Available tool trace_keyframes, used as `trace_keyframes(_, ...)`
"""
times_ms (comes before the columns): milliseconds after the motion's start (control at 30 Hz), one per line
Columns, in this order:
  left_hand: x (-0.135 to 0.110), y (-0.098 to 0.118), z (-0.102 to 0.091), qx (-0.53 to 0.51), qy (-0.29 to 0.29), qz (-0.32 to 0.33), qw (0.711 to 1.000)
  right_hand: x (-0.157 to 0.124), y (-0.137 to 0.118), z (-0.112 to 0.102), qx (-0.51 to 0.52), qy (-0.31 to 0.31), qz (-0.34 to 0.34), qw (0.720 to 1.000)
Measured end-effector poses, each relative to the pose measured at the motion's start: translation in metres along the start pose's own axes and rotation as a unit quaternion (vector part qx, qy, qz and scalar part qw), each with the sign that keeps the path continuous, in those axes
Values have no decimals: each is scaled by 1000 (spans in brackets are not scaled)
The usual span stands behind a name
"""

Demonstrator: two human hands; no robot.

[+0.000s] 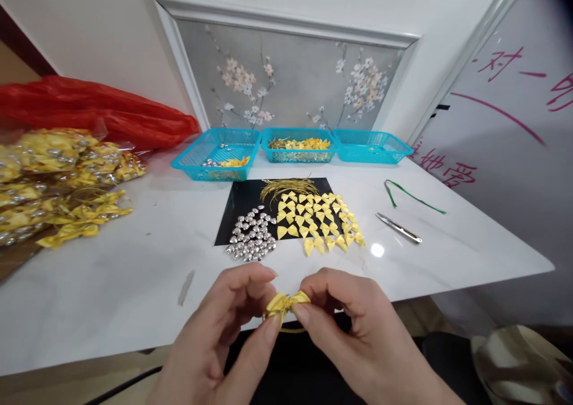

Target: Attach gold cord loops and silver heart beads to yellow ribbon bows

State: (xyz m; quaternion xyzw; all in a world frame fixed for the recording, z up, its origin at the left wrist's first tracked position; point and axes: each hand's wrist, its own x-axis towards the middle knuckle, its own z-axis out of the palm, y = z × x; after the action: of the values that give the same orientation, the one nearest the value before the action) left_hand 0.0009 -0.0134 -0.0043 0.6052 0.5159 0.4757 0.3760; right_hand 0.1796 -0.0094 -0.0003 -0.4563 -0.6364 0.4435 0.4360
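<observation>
A small yellow ribbon bow (282, 302) is held between my two hands above the front edge of the white table. My left hand (237, 321) pinches its left side with thumb and fingers, and my right hand (347, 321) grips its right loop. A bit of silver shows at the bow's middle, and a golden cord (292, 331) hangs under it. Beyond my hands, silver beads (253, 238) are heaped at the left of a black mat (230, 205). Yellow bows (313, 214) lie in rows at the right, with golden cords (289, 187) bundled behind them.
Three blue baskets (185, 161) stand along the wall, some with bows, beads and cords inside. Bagged bows (67, 172) and a red bag (94, 107) fill the left. Right of the mat lie metal snips (398, 228) and a green ribbon (416, 196).
</observation>
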Motion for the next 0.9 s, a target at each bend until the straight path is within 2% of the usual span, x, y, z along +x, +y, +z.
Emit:
trace_keyframes(100,4,4,2,-33,-27,-33,999,-1,2,4,-13,14,-31,999)
trace_keyframes(200,7,4,1,-36,-35,-30,998,-3,5,8,-18,45,-68,996)
trace_keyframes(367,11,-5,-5,49,-50,88,994,-3,8,11,-75,88,-141,983)
trace_keyframes(433,11,-8,-6,81,-57,129,987,-2,8,12,-111,109,-186,970)
trace_keyframes(500,9,-10,-4,103,-37,150,983,-1,9,15,-158,127,-223,954)
trace_keyframes(600,6,-8,0,106,12,147,983,1,12,22,-237,163,-271,919)
trace_keyframes(667,6,-7,1,89,17,120,989,2,13,24,-260,176,-286,905)
trace_keyframes(700,7,-7,0,75,5,98,992,2,13,23,-252,172,-281,910)
trace_keyframes(767,11,-7,-3,39,-30,42,998,1,12,18,-199,135,-237,941)
trace_keyframes(833,15,-8,-7,-5,-64,-15,998,-1,9,9,-126,76,-160,976)
trace_keyframes(900,17,-8,-9,-46,-84,-58,994,-2,8,-1,-65,30,-77,994)
